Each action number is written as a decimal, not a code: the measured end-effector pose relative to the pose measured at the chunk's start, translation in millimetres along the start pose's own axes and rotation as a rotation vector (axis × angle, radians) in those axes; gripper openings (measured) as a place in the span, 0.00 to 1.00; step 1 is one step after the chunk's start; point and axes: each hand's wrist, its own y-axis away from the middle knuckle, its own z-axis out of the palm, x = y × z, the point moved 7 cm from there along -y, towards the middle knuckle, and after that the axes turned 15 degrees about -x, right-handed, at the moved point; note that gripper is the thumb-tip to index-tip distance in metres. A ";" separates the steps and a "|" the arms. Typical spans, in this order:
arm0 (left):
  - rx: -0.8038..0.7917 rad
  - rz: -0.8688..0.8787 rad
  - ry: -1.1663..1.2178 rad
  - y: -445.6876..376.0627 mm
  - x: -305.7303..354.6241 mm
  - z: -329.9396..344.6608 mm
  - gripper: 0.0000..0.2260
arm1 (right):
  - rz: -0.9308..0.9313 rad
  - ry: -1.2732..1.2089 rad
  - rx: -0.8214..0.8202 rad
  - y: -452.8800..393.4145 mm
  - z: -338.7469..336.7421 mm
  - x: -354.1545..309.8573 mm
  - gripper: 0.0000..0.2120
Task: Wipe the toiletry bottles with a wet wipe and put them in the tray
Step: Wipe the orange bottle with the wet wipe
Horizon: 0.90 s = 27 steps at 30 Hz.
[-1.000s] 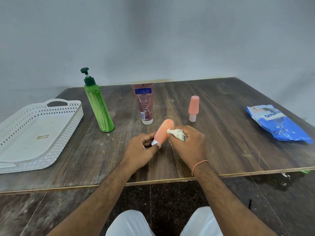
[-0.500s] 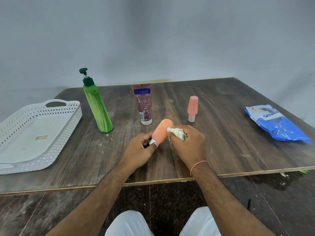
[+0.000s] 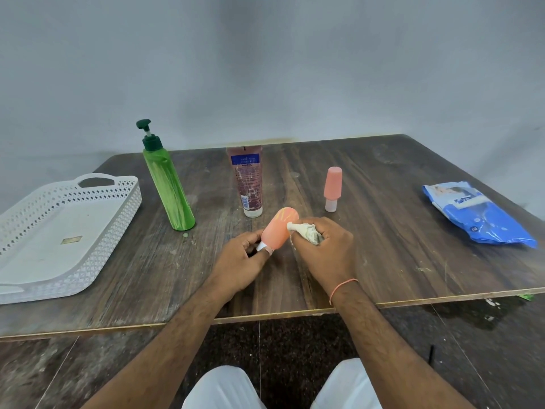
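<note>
My left hand (image 3: 240, 261) pinches the white cap end of a small salmon-pink bottle (image 3: 278, 230), which tilts up and away over the table. My right hand (image 3: 323, 252) grips a crumpled, soiled wet wipe (image 3: 305, 233) and presses its tip against the bottle's right side. A second salmon-pink bottle (image 3: 332, 188) stands cap-down behind my hands. A brown tube (image 3: 247, 180) stands on its white cap at the centre. A tall green pump bottle (image 3: 168, 184) stands to its left. The white lattice tray (image 3: 124, 202) lies at the far left with no bottles in it.
A blue pack of wet wipes (image 3: 477, 215) lies at the right of the dark wooden table (image 3: 383, 246). The table's front edge runs just below my wrists. A grey wall stands behind the table. My white-clad knees show at the bottom.
The wipe and the held pink bottle shift slightly against each other; both hands stay in nearly the same place. The standing bottles, the tray and the pack have not moved.
</note>
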 end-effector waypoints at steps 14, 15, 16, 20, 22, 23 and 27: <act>0.002 0.003 0.018 2.0 0.7 -0.3 0.20 | 0.106 0.001 0.052 -1.7 -4.3 8.5 0.06; -0.001 0.003 0.004 1.6 1.1 -0.1 0.20 | 0.112 -0.009 0.067 -2.1 -5.6 9.8 0.06; -0.004 0.005 -0.009 1.5 2.1 0.2 0.20 | 0.107 -0.022 0.072 -2.7 -6.2 10.4 0.06; 0.001 0.001 -0.009 2.3 5.2 0.0 0.20 | 0.078 -0.054 0.033 -2.0 -5.2 7.1 0.07; 0.002 -0.001 -0.012 3.0 5.8 0.0 0.20 | 0.098 -0.051 0.035 -2.2 -4.6 9.1 0.06; 0.002 -0.001 -0.015 3.3 6.2 0.1 0.20 | 0.110 -0.051 0.047 -2.6 -4.9 10.7 0.06; 0.001 0.002 -0.021 4.8 7.4 0.0 0.20 | 0.085 -0.081 0.053 -4.3 -4.7 11.4 0.06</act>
